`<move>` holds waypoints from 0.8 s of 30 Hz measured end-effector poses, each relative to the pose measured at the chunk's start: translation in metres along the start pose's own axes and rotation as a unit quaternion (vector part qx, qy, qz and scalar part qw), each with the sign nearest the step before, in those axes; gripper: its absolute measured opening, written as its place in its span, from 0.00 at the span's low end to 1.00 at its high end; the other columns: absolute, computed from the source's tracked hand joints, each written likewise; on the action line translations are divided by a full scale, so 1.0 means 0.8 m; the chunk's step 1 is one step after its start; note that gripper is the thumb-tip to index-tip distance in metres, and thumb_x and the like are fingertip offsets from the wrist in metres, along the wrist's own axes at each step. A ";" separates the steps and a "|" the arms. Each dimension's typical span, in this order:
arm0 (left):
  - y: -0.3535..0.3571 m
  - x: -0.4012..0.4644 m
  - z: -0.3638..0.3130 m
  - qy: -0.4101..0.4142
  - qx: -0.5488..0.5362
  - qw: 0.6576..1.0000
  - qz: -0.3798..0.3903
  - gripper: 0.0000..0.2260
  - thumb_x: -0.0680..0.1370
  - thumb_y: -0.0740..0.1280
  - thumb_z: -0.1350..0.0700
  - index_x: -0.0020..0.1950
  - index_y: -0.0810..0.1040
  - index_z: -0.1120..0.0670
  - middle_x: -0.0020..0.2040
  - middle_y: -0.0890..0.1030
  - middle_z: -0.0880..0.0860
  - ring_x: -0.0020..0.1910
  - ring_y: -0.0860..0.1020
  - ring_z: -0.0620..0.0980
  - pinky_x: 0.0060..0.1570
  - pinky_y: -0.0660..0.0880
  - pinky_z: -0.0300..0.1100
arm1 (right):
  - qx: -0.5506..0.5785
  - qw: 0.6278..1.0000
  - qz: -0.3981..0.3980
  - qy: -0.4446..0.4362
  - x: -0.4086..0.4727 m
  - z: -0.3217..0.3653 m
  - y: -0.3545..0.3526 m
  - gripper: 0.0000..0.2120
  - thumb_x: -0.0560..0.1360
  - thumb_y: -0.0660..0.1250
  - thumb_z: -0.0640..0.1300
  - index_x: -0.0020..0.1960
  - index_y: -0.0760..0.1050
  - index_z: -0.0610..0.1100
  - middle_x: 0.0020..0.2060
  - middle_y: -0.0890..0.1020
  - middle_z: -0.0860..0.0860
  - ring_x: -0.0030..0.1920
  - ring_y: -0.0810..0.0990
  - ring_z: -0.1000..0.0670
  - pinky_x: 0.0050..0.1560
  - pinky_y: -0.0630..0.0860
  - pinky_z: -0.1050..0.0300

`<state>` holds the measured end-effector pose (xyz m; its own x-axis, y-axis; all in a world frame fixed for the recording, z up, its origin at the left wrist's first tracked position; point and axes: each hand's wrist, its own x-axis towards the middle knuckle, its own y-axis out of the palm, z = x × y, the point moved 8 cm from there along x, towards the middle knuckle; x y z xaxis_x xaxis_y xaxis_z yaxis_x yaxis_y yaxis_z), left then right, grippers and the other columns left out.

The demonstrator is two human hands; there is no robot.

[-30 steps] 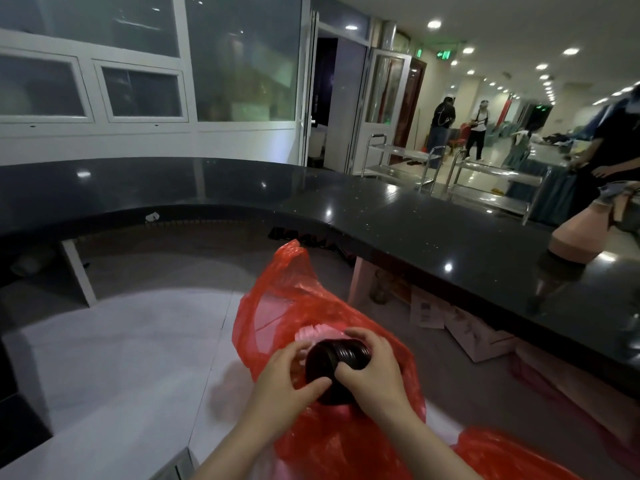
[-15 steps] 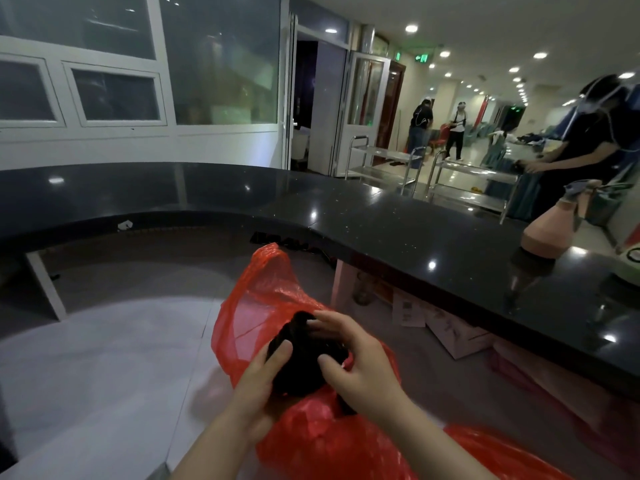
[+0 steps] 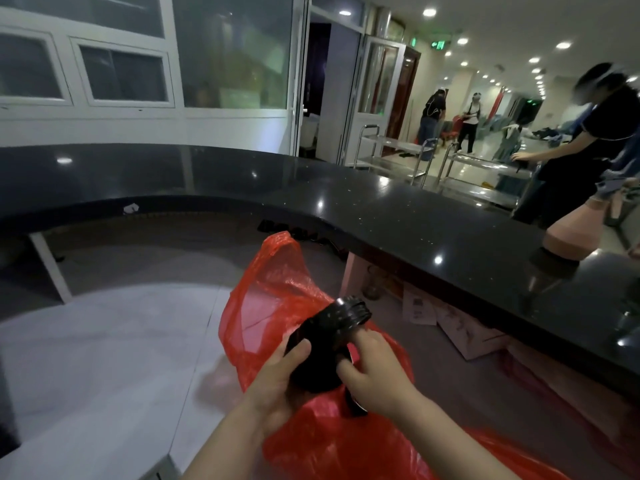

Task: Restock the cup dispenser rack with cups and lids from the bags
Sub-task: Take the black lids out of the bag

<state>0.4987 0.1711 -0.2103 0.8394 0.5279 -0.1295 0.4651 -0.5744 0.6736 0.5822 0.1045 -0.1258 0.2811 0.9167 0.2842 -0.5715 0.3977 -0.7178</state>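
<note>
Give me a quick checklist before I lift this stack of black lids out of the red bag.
1. Left hand grip on the stack of black lids: ok, fingers wrap its lower end.
2. Right hand grip: ok, fingers on the stack's right side.
3. Stack clear of the red bag: not ok, its lower end sits at the bag's mouth.
4. Lids aligned: cannot tell, blurred.
5. Black counter free nearby for setting down: ok.
6. Dispenser rack located: cannot tell, not in view.

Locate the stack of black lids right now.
Lower centre of the head view: the stack of black lids is held between left hand and right hand, above the red bag.
</note>
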 end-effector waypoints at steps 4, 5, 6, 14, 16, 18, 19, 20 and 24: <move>-0.003 0.008 -0.008 0.022 0.033 0.999 0.027 0.31 0.66 0.78 0.49 0.66 0.74 0.52 0.63 0.77 0.62 0.61 0.76 0.62 0.54 0.76 0.57 | 0.017 0.998 0.003 0.062 0.004 -0.019 -0.002 0.11 0.71 0.56 0.61 0.51 0.66 0.59 0.46 0.76 0.61 0.54 0.68 0.50 0.54 0.66 0.55; -0.004 0.009 -0.013 0.032 0.051 0.998 0.027 0.30 0.66 0.78 0.49 0.66 0.74 0.51 0.63 0.77 0.61 0.61 0.76 0.62 0.55 0.76 0.57 | 0.012 0.998 0.005 0.056 0.006 -0.015 -0.003 0.13 0.70 0.54 0.66 0.50 0.65 0.62 0.46 0.75 0.64 0.54 0.67 0.52 0.54 0.65 0.56; -0.005 0.010 -0.017 0.046 0.072 0.996 0.022 0.30 0.66 0.78 0.49 0.65 0.74 0.50 0.62 0.77 0.61 0.61 0.77 0.62 0.55 0.76 0.57 | 0.014 0.999 0.007 0.048 0.007 -0.011 -0.004 0.16 0.69 0.53 0.69 0.51 0.65 0.63 0.47 0.75 0.65 0.54 0.68 0.56 0.56 0.65 0.55; 0.012 0.005 -0.070 0.201 0.287 0.936 -0.035 0.31 0.62 0.77 0.49 0.64 0.72 0.39 0.58 0.78 0.42 0.58 0.77 0.44 0.47 0.78 0.37 | 0.046 0.993 -0.089 0.057 0.020 0.007 -0.027 0.42 0.61 0.46 0.83 0.54 0.76 0.53 0.52 0.72 0.57 0.58 0.70 0.53 0.64 0.66 0.43; 0.023 0.003 -0.078 0.219 0.333 0.916 -0.041 0.31 0.63 0.76 0.51 0.64 0.72 0.37 0.58 0.77 0.39 0.59 0.76 0.40 0.49 0.76 0.35 | 0.083 0.987 -0.117 0.067 0.023 0.009 -0.034 0.33 0.63 0.54 0.78 0.53 0.76 0.55 0.54 0.71 0.59 0.60 0.71 0.54 0.65 0.67 0.43; 0.036 0.001 -0.083 0.236 0.369 0.898 -0.041 0.31 0.64 0.75 0.55 0.63 0.72 0.37 0.58 0.77 0.38 0.59 0.75 0.38 0.50 0.75 0.31 | 0.104 0.982 -0.142 0.072 0.027 0.011 -0.041 0.24 0.65 0.62 0.70 0.51 0.76 0.53 0.52 0.75 0.60 0.55 0.75 0.57 0.58 0.74 0.47; 0.040 0.001 -0.084 0.240 0.379 0.893 -0.040 0.31 0.64 0.75 0.56 0.63 0.71 0.37 0.58 0.77 0.39 0.58 0.75 0.37 0.50 0.74 0.31 | 0.115 0.979 -0.153 0.077 0.028 0.011 -0.044 0.20 0.65 0.66 0.65 0.50 0.75 0.53 0.48 0.78 0.59 0.51 0.78 0.58 0.53 0.77 0.52; 0.043 0.001 -0.084 0.241 0.390 0.888 -0.042 0.31 0.63 0.75 0.56 0.62 0.71 0.36 0.59 0.77 0.41 0.58 0.75 0.37 0.51 0.74 0.31 | 0.126 0.975 -0.164 0.082 0.030 0.011 -0.046 0.17 0.65 0.69 0.62 0.48 0.74 0.54 0.44 0.80 0.58 0.47 0.79 0.58 0.46 0.78 0.58; 0.046 -0.001 -0.084 0.233 0.394 0.889 -0.032 0.31 0.62 0.76 0.53 0.60 0.71 0.32 0.57 0.77 0.40 0.57 0.77 0.39 0.50 0.76 0.34 | 0.145 0.963 -0.207 0.093 0.030 0.008 -0.051 0.15 0.66 0.74 0.49 0.49 0.71 0.56 0.41 0.80 0.59 0.42 0.81 0.59 0.39 0.78 0.62</move>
<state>0.4962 0.1920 -0.1365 0.6820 0.6712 0.2903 0.7140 -0.6970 -0.0659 0.6078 0.1102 -0.0856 0.6494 0.6642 0.3702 -0.5634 0.7473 -0.3524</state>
